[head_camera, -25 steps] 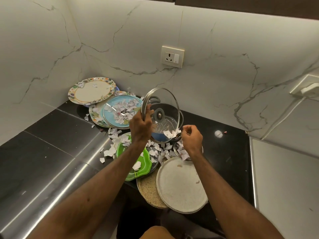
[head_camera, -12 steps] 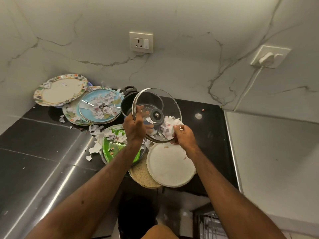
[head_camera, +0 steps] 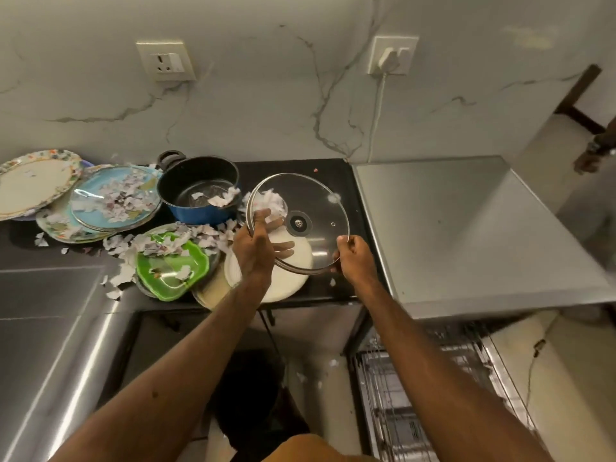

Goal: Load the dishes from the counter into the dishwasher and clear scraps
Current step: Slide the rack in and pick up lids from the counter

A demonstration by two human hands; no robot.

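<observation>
Biggest worry first: the open dishwasher rack [head_camera: 426, 395] way down to the right, so a long carry past the steel counter [head_camera: 466, 228] — easy to clip the rim on that front corner going down. Then the glass lid [head_camera: 316, 208] itself. Held nearly flat above the white plate [head_camera: 286, 278] on the black counter [head_camera: 286, 166], just right of the pot [head_camera: 200, 191]; gripped at the left rim by the left hand [head_camera: 255, 243], fingers curled round the edge, and pinched at the near-right rim by the right hand [head_camera: 353, 258]. Nothing but edge grips on smooth glass, so could slip out if tipped upright too fast for the rack. Smallest thing: paper scraps [head_camera: 271, 203] showing at the lid's far-left side. Can't tell whether stuck to the glass or just lying behind it. If stuck, probably headed into the rack along with the lid.

Versus half a second back: swung right, off the pot, and laid flatter instead of tipped up. Same two-handed hold on the rim. View turned right as well — far more of the rack and the steel counter in frame now.
</observation>
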